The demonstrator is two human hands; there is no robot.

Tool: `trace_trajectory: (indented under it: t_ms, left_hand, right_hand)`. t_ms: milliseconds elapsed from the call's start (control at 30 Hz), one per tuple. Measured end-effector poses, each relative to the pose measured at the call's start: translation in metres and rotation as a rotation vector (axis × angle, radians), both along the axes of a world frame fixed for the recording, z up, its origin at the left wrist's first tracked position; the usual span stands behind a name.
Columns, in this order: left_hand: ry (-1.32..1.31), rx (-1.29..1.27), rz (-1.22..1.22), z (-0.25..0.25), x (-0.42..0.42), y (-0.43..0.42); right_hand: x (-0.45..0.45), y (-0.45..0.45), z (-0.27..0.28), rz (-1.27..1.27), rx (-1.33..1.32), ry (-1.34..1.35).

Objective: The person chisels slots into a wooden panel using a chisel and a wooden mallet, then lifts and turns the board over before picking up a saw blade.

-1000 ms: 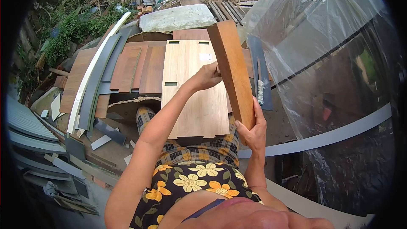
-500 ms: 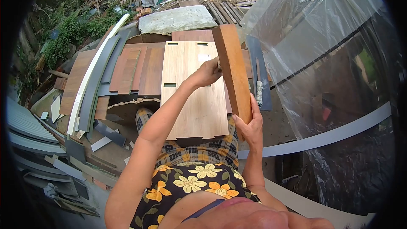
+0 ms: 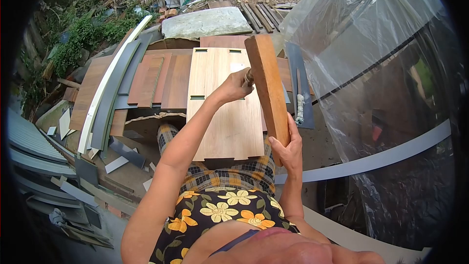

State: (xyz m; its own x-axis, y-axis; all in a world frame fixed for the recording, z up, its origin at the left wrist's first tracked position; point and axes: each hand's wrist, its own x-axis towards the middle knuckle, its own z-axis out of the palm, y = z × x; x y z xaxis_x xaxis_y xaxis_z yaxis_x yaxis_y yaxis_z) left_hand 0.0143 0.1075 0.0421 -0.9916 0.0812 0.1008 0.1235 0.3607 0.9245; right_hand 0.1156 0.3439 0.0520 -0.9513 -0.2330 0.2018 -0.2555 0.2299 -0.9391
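Item 1: orange-brown plank (image 3: 268, 83), thick, qty 1. Loc.: just right of frame ctr., held up on end, leaning slightly w/ top to the left. Sawn narrow edge faces left.

Item 2: L. hand (image 3: 232, 89). Grip closed round a small handle-like item (image 3: 248, 77), mostly hidden betw. fist & plank; exact type n/k. Fist sits by plank's left edge, upper half, above pale panel.

Item 3: R. hand (image 3: 290, 150). Grip holding plank nr. its lower end; thumb on face, fingers round right edge.

Item 4: pale panel (image 3: 224, 127), wood-look, ctr. of frame, nr. edge over checked trousers (image 3: 244, 171). Has dark slots (image 3: 197, 98), notched nr. edge, white label (image 3: 238, 67) partly behind L. hand & plank.

Item 5: brown boards (image 3: 176, 80), asstd., left of pale panel, some overlapping.

Item 6: white strip (image 3: 104, 101), long, w/ grey strips (image 3: 118, 88) alongside, left of ctr.

Item 7: dark grey board (image 3: 293, 58), right of plank; wrapped stick (image 3: 300, 108) on it.

Item 8: curved pale grey strip (image 3: 381, 163), right side, lower half. Clear plastic sheet (image 3: 337, 34), upper right & down the right side.

Item 9: whitish slab (image 3: 207, 22), upper ctr.; wood slats (image 3: 254, 17) adj. right.

Item 10: corrugated sheets (image 3: 34, 139), far left; offcuts (image 3: 117, 165), misc., lower left.

Item 11: floral top (image 3: 220, 210), bottom ctr., worn. Greenery (image 3: 78, 54), upper left.
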Motion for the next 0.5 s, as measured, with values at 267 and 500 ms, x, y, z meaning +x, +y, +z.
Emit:
trace_trajectory:
  t_ms: [267,500]
  left_hand:
    - [0.191,-0.013,0.131,-0.022,0.003,-0.037]
    - [0.264,0.049,0.312,-0.029,0.004,-0.077]
  right_hand:
    - [0.002,0.001,-0.007,-0.029,0.044,-0.063]
    - [-0.001,0.005,-0.061,-0.018,0.252,-0.135]
